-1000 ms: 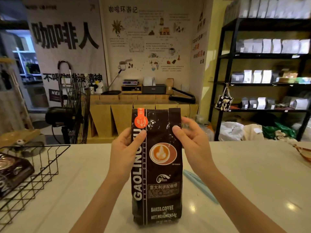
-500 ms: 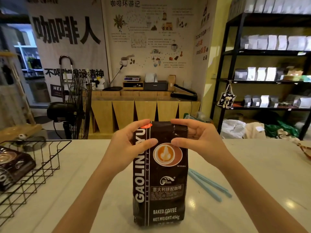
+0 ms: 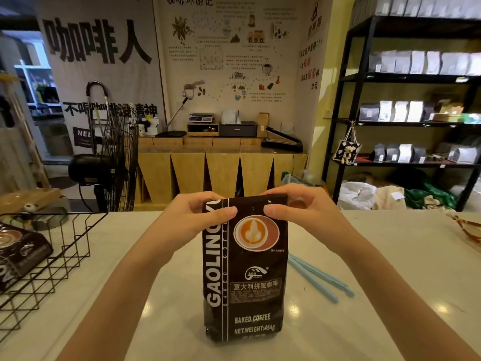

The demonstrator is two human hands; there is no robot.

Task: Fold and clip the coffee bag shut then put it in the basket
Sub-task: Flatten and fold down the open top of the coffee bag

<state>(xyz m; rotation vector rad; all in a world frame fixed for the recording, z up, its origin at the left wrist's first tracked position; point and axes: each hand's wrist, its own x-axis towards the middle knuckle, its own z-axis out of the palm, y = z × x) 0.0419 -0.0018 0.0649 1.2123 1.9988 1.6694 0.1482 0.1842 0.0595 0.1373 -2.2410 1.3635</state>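
Note:
A dark brown coffee bag (image 3: 244, 277) with a latte picture stands upright on the white counter, straight in front of me. Its top is folded over toward the back. My left hand (image 3: 192, 217) pinches the folded top at the left corner, thumb on the front. My right hand (image 3: 299, 209) pinches the right corner the same way. A light blue bag clip (image 3: 320, 280) lies on the counter just right of the bag, partly hidden behind it. The black wire basket (image 3: 52, 256) sits at the left edge of the counter.
Another dark coffee bag (image 3: 18, 254) lies inside the basket. A woven tray edge (image 3: 466, 230) shows at the far right. Beyond the counter (image 3: 390, 256) stand a black fan (image 3: 114, 157), wooden cabinets and a black shelf of bags (image 3: 416, 113).
The bag's top went from standing tall to folded down and back. Both hands moved up onto the fold and now press it lower and flatter than before.

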